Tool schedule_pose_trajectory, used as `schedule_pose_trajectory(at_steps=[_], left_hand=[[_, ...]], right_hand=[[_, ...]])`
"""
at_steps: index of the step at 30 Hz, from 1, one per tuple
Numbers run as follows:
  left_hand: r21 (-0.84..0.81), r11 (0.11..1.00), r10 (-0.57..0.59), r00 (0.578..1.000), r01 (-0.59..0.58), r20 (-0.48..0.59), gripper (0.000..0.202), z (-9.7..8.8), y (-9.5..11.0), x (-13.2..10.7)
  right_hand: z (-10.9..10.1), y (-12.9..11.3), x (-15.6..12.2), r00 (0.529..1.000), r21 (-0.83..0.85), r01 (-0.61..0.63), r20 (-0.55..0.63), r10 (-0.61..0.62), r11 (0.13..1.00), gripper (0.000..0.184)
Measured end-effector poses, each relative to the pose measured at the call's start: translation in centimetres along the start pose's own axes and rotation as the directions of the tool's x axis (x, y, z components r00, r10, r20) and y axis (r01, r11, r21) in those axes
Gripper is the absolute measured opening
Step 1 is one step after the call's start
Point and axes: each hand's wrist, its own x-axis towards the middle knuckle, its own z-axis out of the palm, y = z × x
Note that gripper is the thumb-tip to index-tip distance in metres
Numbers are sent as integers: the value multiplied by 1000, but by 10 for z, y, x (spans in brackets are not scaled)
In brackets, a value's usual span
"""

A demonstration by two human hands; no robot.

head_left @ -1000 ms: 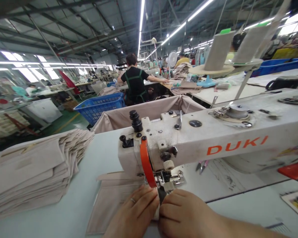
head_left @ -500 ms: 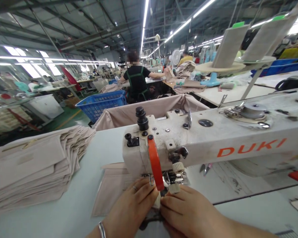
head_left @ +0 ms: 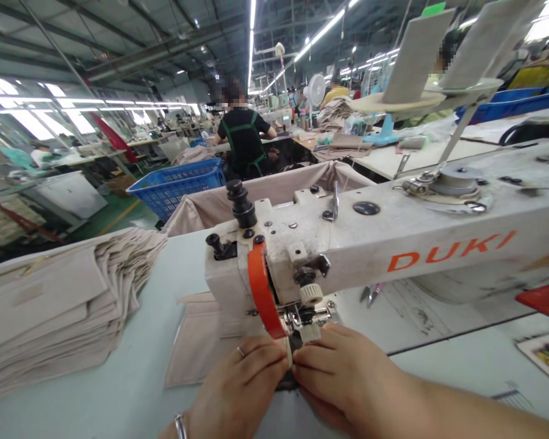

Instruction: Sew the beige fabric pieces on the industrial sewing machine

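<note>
My left hand (head_left: pixel 249 381) and my right hand (head_left: pixel 348 375) meet just in front of the needle area of a white sewing machine (head_left: pixel 348 238). Fingertips of both are pinched together on a narrow pale fabric strip (head_left: pixel 289 352), mostly covered by them. An orange guard (head_left: pixel 262 292) curves down right above the fingertips. Left of the machine head, a beige fabric piece (head_left: pixel 190 347) with a stitched edge lies flat and runs under my left hand. The needle tip itself is hidden.
A tall stack of beige fabric pieces (head_left: pixel 50 311) stands at the left. Small thread snips (head_left: pixel 370 295) lie behind the machine head. Beyond are a fabric-lined bin (head_left: pixel 274 186), a blue basket (head_left: pixel 178 189), thread cones (head_left: pixel 416 58) and a seated co-worker (head_left: pixel 244 134).
The view has shifted slightly, so the machine sits further left and higher. Both hands stay pinched at the strip, of which less shows now. The co-worker's outstretched arm has drawn in.
</note>
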Motion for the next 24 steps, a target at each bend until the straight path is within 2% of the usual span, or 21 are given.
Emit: schedule_pose_trajectory(at_steps=[2,4,10,14,16,18,21,24], left_hand=[[-27,995,94,995,-95,-36,29,-2,2,5],[-49,992,109,991,-113,-80,28,-2,4,9],[-96,995,-29,999,26,-29,23,0,6,8],[-49,991,-127,985,122,-116,20,-3,7,10],[-28,991,-136,980,133,-148,19,-2,7,10],[-15,988,-151,977,151,-153,18,1,7,9],[12,985,-168,975,172,-147,18,7,5,6],[66,984,-156,977,167,-148,19,11,3,4]], right_hand=[[-1,1,2,1000,5,-4,27,4,1000,11],[-3,1,3,999,22,-9,42,8,1000,10],[-4,2,1,998,105,-52,-20,54,993,19],[7,4,4,992,9,-116,-40,116,993,11],[15,7,7,994,-81,-106,-34,104,991,5],[20,10,10,998,-146,-56,-25,53,988,12],[19,10,13,999,-124,-26,-35,22,992,16],[11,6,14,994,-40,-96,-47,94,995,6]])
